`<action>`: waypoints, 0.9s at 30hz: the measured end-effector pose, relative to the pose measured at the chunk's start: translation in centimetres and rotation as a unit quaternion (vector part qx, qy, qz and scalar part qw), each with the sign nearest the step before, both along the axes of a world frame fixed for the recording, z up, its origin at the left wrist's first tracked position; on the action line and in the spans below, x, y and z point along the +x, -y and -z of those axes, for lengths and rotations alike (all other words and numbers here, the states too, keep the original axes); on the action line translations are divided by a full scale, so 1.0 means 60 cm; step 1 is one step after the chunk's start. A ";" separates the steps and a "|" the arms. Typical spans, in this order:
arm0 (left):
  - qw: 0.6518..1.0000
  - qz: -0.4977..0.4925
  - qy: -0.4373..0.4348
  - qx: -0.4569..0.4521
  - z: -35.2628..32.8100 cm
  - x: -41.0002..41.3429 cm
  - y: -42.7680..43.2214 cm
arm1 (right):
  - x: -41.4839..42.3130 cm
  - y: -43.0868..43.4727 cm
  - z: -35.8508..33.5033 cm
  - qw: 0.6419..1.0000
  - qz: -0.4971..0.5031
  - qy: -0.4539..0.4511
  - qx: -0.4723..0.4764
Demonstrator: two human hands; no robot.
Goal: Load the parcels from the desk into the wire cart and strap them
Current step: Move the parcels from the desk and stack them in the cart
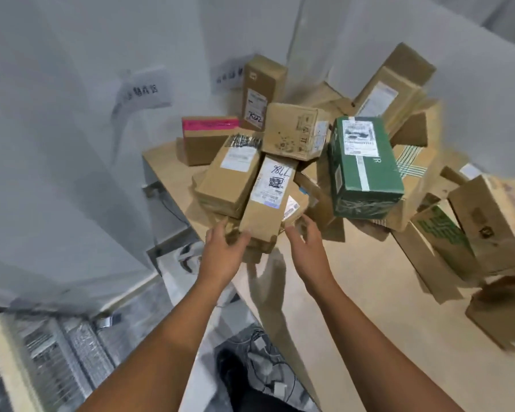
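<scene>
**A:** Left hand (223, 248) status?

**B:** It grips the narrow parcel (265, 203) by its near end; my right hand (306, 248) is spread, just beside. I'd clamp both sides and lift straight, so the pile (298, 135) on the counter (369, 278) behind doesn't topple.

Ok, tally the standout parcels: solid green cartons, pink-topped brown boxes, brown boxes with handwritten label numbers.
Solid green cardboard carton: 1
Pink-topped brown cardboard box: 1
Brown cardboard boxes with handwritten label numbers: 2
Total: 4
</scene>
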State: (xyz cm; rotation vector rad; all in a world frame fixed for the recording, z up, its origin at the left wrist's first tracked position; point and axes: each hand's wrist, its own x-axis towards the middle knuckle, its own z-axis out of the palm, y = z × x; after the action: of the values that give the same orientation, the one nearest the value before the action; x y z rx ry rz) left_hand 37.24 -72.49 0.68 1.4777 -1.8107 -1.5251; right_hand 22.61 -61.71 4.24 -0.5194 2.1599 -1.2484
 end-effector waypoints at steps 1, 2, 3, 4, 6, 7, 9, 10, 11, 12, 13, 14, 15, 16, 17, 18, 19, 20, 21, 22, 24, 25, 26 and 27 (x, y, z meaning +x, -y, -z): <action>1.000 0.008 0.002 0.008 0.006 -0.015 0.009 | -0.012 0.005 0.006 1.000 0.006 0.022 -0.001; 1.000 0.016 0.002 0.018 0.012 -0.029 0.017 | -0.022 0.009 0.011 0.999 0.011 0.043 -0.004; 0.999 0.019 0.000 0.030 0.017 -0.041 0.023 | -0.032 0.013 0.016 0.998 0.013 0.064 -0.008; 0.999 0.012 -0.007 0.047 0.022 -0.050 0.026 | -0.040 0.016 0.021 0.996 0.013 0.084 -0.012; 0.996 -0.015 -0.026 0.083 0.030 -0.063 0.026 | -0.055 0.023 0.030 0.993 0.009 0.118 -0.014; 0.994 -0.026 -0.038 0.099 0.033 -0.066 0.025 | -0.062 0.027 0.035 0.991 0.006 0.133 -0.014; 0.988 -0.048 -0.071 0.126 0.041 -0.071 0.020 | -0.074 0.035 0.044 0.987 0.000 0.162 -0.012; 0.984 -0.060 -0.090 0.139 0.044 -0.072 0.018 | -0.078 0.038 0.048 0.985 -0.001 0.174 -0.011; 0.979 -0.070 -0.111 0.155 0.046 -0.073 0.016 | -0.082 0.041 0.053 0.983 -0.001 0.183 -0.010; 0.973 -0.074 -0.134 0.175 0.045 -0.074 0.011 | -0.085 0.044 0.057 0.981 -0.002 0.192 -0.010; 0.966 -0.072 -0.156 0.192 0.041 -0.074 0.004 | -0.086 0.045 0.060 0.979 -0.005 0.203 -0.009; 0.962 -0.067 -0.169 0.202 0.036 -0.074 -0.006 | -0.087 0.044 0.061 0.976 -0.008 0.216 -0.008; 0.961 -0.061 -0.175 0.206 0.029 -0.072 -0.019 | -0.086 0.041 0.062 0.973 -0.009 0.229 -0.007; 0.960 -0.057 -0.177 0.208 0.023 -0.070 -0.033 | -0.085 0.036 0.062 0.971 -0.009 0.240 -0.009; 0.959 -0.057 -0.179 0.213 0.017 -0.065 -0.048 | -0.083 0.030 0.058 0.969 -0.008 0.246 -0.015; 0.957 -0.054 -0.180 0.220 0.009 -0.058 -0.063 | -0.082 0.022 0.052 0.968 -0.010 0.251 -0.023; 0.956 -0.046 -0.178 0.228 -0.002 -0.048 -0.081 | -0.079 0.011 0.045 0.966 -0.016 0.257 -0.029; 0.957 -0.032 -0.174 0.230 -0.012 -0.036 -0.096 | -0.075 0.001 0.038 0.964 -0.022 0.261 -0.037; 0.959 -0.016 -0.169 0.229 -0.020 -0.024 -0.111 | -0.070 -0.009 0.031 0.963 -0.030 0.264 -0.044; 0.959 -0.012 -0.166 0.228 -0.026 -0.011 -0.128 | -0.062 -0.019 0.024 0.961 -0.041 0.268 -0.050; 0.957 -0.020 -0.184 0.224 -0.035 0.014 -0.158 | -0.045 -0.037 0.009 0.958 -0.066 0.270 -0.062; 0.954 -0.026 -0.201 0.219 -0.039 0.023 -0.170 | -0.036 -0.044 0.002 0.957 -0.077 0.271 -0.070; 0.952 -0.030 -0.218 0.215 -0.043 0.032 -0.180 | -0.027 -0.050 -0.005 0.956 -0.084 0.271 -0.079; 0.949 -0.035 -0.232 0.211 -0.049 0.039 -0.188 | -0.018 -0.054 -0.012 0.954 -0.089 0.270 -0.090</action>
State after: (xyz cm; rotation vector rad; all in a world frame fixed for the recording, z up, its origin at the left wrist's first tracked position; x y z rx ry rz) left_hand 39.59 -61.22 3.60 1.1851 -1.1992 -2.0999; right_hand 21.52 -58.48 4.96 -0.3787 1.5210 -1.3092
